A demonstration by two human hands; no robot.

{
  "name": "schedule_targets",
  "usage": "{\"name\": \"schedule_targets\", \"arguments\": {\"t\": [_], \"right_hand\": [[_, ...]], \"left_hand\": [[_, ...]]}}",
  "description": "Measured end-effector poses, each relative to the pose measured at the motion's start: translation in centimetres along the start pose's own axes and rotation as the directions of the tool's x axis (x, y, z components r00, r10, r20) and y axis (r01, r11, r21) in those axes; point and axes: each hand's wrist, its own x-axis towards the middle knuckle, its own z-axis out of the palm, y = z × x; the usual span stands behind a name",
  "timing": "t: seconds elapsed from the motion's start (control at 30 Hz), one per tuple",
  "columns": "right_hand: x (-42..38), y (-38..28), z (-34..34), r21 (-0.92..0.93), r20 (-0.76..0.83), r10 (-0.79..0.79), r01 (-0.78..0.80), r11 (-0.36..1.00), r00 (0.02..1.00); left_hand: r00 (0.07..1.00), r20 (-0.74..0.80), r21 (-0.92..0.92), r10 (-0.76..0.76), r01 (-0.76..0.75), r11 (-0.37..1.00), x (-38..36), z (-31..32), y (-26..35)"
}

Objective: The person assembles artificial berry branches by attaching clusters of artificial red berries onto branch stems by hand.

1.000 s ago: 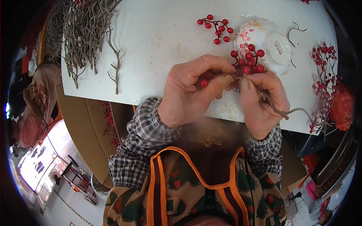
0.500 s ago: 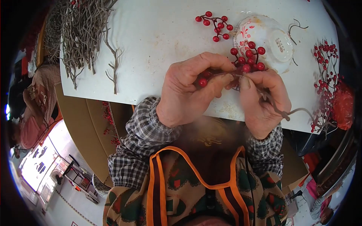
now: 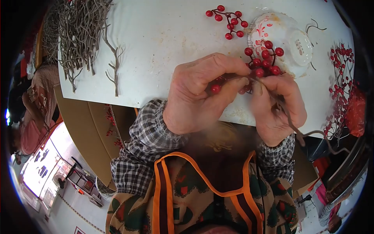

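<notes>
My left hand [image 3: 208, 91] pinches the stems of an artificial red berry sprig [image 3: 266, 62] between thumb and forefinger. Some of its berries rise above the fingertips, and a few more show inside the curl of the left hand. Close beside it, my right hand [image 3: 278, 103] pinches a thin brown twig [image 3: 292, 124] against the same stems. The twig runs through the right palm, and its crooked end sticks out past the wrist. The fingertips hide the exact joint. Just beyond the hands is an upturned white bowl [image 3: 300, 46] with red decoration.
Another berry sprig [image 3: 230, 22] lies left of the bowl on the white table [image 3: 152, 46]. Bare grey branches [image 3: 83, 35] are heaped at the far left, one lying apart. Berried branches [image 3: 339, 85] and a red bag [image 3: 355, 113] are at the right edge. A cardboard box [image 3: 83, 124] stands below.
The view has shifted slightly. Both hands keep their pinch on the stems. The twig's tail behind the right hand has swung lower and further right.
</notes>
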Motion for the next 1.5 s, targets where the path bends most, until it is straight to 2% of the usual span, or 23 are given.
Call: {"name": "schedule_targets", "arguments": {"t": [0.17, 0.5, 0.67, 0.77, 0.9, 1.07, 1.17, 1.23, 1.27, 1.33, 1.43, 1.5], "right_hand": [[0.4, -0.1, 0.0, -0.033, -0.007, -0.052, 0.051, 0.998, 0.999], [0.5, -0.2, -0.3, -0.08, 0.098, -0.06, 0.068, 0.994, 0.993], [0.4, -0.1, -0.2, -0.049, 0.083, -0.009, 0.013, 0.999, 0.996], [0.1, -0.1, 0.0, 0.029, 0.071, 0.092, -0.094, 0.995, 0.993], [0.2, 0.1, 0.0, 0.053, 0.056, 0.012, -0.015, 0.998, 0.998], [0.4, -0.6, -0.2, -0.012, 0.049, -0.032, 0.032, 0.999, 0.998], [0.4, -0.2, -0.4, -0.013, 0.051, -0.068, 0.068, 0.998, 0.996], [0.3, 0.1, -0.4, -0.036, 0.04, -0.114, 0.115, 0.993, 0.993], [0.6, 0.4, -0.4, -0.076, 0.03, -0.201, 0.203, 0.976, 0.979], [0.7, -0.2, -0.7, -0.155, 0.038, -0.268, 0.27, 0.95, 0.963], [0.0, -1.6, -0.8, -0.211, 0.054, -0.197, 0.204, 0.956, 0.979], [0.5, -2.3, -0.8, -0.284, -0.004, -0.315, 0.301, 0.91, 0.949]], "left_hand": [[0.995, 0.038, 0.058, 0.095, -0.097, 0.994, 0.2, -0.4, -0.5], [0.994, 0.035, 0.076, 0.102, -0.104, 0.992, 0.1, -0.3, -0.7], [0.997, 0.018, 0.078, 0.081, -0.082, 0.994, 0.2, -0.2, -0.5], [1.0, -0.014, 0.043, 0.021, -0.021, 0.999, 0.0, -0.2, -0.1], [1.0, -0.016, 0.01, -0.004, 0.004, 1.0, -0.1, -0.3, 0.3], [1.0, 0.018, -0.015, -0.024, 0.024, 1.0, 0.0, -0.4, 0.9], [1.0, 0.004, -0.042, -0.01, 0.01, 0.999, -0.1, -0.3, 0.5], [0.998, -0.064, -0.095, -0.009, 0.003, 0.995, 0.1, 0.1, 0.8], [0.995, -0.097, -0.121, -0.011, -0.001, 0.993, 0.2, 0.3, 1.0], [0.994, -0.112, -0.137, -0.005, -0.01, 0.991, 0.2, 0.4, 1.2], [0.993, -0.117, -0.113, 0.01, -0.023, 0.993, 0.0, 0.0, 1.3], [0.992, -0.129, -0.121, -0.002, -0.013, 0.993, -0.1, -0.1, 1.2]]}}
